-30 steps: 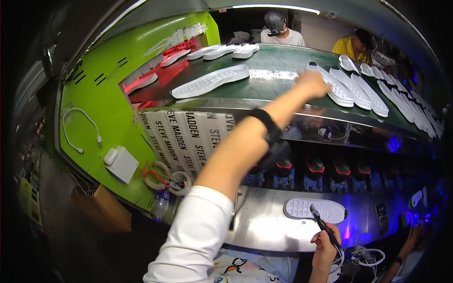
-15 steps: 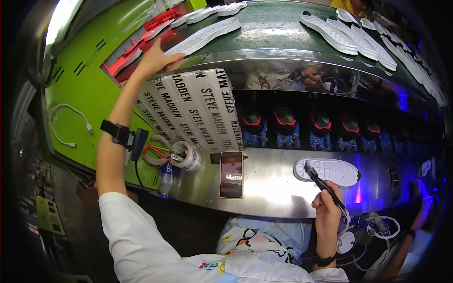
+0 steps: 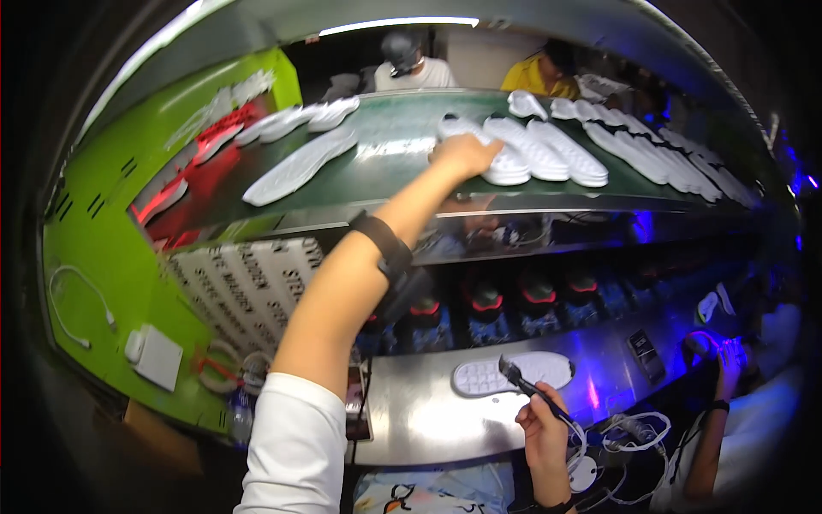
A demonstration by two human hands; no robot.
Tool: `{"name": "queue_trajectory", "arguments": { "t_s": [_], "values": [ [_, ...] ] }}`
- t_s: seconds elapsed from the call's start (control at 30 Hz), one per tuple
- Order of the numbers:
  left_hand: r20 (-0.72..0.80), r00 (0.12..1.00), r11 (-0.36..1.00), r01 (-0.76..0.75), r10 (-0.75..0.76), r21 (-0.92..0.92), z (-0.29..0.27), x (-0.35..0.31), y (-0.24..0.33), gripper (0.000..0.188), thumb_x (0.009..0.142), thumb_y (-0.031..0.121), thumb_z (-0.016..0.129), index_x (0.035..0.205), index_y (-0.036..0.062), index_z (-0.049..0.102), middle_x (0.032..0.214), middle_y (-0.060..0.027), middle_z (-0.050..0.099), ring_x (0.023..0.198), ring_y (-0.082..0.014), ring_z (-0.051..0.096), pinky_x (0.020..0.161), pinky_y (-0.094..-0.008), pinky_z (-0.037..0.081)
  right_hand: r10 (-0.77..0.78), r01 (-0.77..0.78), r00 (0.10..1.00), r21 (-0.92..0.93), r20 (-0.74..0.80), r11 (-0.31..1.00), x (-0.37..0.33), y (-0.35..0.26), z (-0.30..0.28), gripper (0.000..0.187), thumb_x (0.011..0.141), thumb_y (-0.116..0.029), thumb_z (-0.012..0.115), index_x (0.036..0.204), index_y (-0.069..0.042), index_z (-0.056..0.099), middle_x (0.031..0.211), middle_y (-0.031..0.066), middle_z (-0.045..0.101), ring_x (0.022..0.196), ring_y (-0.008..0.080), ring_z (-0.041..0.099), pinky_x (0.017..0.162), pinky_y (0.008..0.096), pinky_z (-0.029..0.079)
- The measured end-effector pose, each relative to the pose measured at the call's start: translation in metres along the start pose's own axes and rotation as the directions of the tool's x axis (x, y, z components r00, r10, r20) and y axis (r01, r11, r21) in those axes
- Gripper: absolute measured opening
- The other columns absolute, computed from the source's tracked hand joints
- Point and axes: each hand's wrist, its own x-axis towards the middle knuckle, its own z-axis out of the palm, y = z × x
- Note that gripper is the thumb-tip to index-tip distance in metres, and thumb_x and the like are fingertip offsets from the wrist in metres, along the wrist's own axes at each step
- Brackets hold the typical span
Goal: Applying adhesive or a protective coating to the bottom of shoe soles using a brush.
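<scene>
My left arm stretches over the workbench to the green belt, and my left hand [image 3: 462, 156] is closed across a white shoe sole [image 3: 507, 171]. The fingers are partly blurred; that sole lies at the left of a group of soles. Lower down, my right hand [image 3: 545, 420] grips a black-handled brush [image 3: 538, 391] with dark bristles. Its tip is over or on the left part of another white sole [image 3: 485, 374], which lies flat on the metal bench with its gridded side up. A dark strap circles each wrist or forearm.
More soles [image 3: 634, 157] line the green belt [image 3: 385, 163]; one sole [image 3: 301, 168] lies alone at left. A printed carton [image 3: 244, 287] stands under the belt's edge. White cables [image 3: 638, 433] tangle beside my right hand. Two people sit across; a co-worker's arm [image 3: 715, 428] is at right.
My left hand has moved right along the belt, from beside the lone sole to the group of soles. The view has shifted. My right hand still holds the brush over the bench sole.
</scene>
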Motion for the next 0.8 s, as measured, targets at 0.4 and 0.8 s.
{"name": "queue_trajectory", "arguments": {
  "t_s": [0.4, 0.8],
  "values": [
    [-0.279, 0.957, 0.602, -0.27, 0.081, -0.752, -0.053, -0.214, -0.076, 0.024, 0.08, 0.0, 0.054, 0.067, 0.0083, 0.037, 0.066, 0.0037, 0.038, 0.063, -0.0047, 0.037, 0.058, -0.02, 0.034, -0.216, 0.189, 0.962, 0.165, 0.166, 0.968, -0.023, -0.036, 0.003, 0.025, 0.082, 0.004, 0.054, 0.107, 0.006, 0.055, 0.107, 0.0211, 0.062, 0.107, 0.0284, 0.057, 0.099, 0.0344, 0.038],
    [-0.055, 0.991, 0.77, -0.128, 0.12, -0.624, 0.049, -0.475, -0.127, 0.02, 0.091, 0.016, 0.047, 0.094, -0.0024, 0.054, 0.096, -0.0162, 0.058, 0.084, -0.0264, 0.057, 0.077, -0.0347, 0.044, 0.289, -0.296, 0.955, 0.325, 0.07, 0.898, -0.007, 0.071, 0.033, 0.032, 0.087, -0.005, 0.059, 0.118, 0.0, 0.053, 0.105, 0.0092, 0.06, 0.097, 0.0159, 0.057, 0.084, 0.0292, 0.047]
  ]
}}
